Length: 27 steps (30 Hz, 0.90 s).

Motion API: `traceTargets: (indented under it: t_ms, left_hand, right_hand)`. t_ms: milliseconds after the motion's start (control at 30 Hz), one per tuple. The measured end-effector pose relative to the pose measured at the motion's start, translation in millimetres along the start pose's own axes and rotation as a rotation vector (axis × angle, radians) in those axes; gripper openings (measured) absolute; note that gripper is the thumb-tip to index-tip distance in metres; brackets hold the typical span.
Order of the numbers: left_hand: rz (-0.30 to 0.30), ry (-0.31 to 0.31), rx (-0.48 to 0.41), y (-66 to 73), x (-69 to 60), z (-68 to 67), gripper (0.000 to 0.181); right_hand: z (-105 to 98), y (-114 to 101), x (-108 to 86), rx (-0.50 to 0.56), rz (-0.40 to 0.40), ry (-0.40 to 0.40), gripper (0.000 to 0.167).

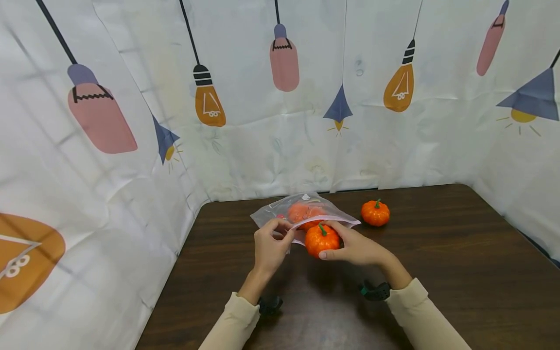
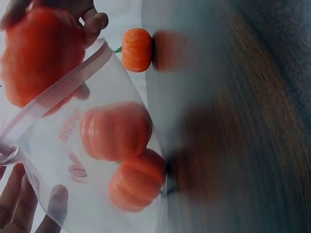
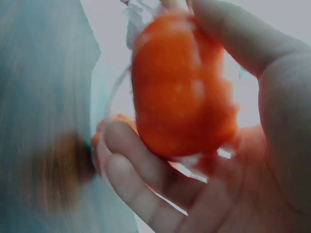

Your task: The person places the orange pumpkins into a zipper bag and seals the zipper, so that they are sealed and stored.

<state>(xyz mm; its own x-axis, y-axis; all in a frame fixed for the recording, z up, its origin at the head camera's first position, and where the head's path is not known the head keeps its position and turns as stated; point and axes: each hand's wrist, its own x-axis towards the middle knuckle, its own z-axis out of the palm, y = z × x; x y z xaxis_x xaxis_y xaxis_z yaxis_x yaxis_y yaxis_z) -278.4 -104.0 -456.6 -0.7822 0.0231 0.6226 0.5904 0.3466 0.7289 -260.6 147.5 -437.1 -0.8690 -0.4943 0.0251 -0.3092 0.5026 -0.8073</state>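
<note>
My right hand (image 1: 356,245) grips a small orange pumpkin (image 1: 321,241) with a green stem, right at the mouth of a clear zip bag (image 1: 267,212). The left hand (image 1: 272,245) pinches the bag's rim on the left side. Through the plastic in the left wrist view, two more pumpkins show, an upper pumpkin (image 2: 116,131) and a lower pumpkin (image 2: 138,181). The held pumpkin is partly behind the bag's rim in that view. In the right wrist view, the thumb and fingers curl round the held pumpkin (image 3: 180,87).
Another loose pumpkin (image 1: 375,213) stands on the dark wood table (image 1: 455,253), to the right of the bag. A white curtain (image 1: 262,160) printed with lamps and bulbs hangs behind and beside the table.
</note>
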Motion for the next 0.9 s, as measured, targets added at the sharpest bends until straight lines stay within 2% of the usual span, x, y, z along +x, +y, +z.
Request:
traceTargets:
  t_ms: [267,400,633,900]
  left_hand:
    - [0.042,0.001,0.011,2.1,-1.1,0.7,0.01]
    - [0.049,-0.015,0.02,2.4,-1.2,1.7,0.007]
    - [0.058,-0.016,-0.001,3.1,-1.2,2.5,0.008]
    - [0.041,-0.019,0.003,2.9,-1.5,2.7,0.007]
  right_hand:
    - [16,-1,9.7,-0.013,0.135,0.234,0.086]
    - [23,-3,13.4,-0.045,0.155,0.314,0.087]
    - [27,-4,15.2,-0.09,0.194,0.356,0.08]
    - [32,-6,16.7,-0.156,0.183,0.382,0.065]
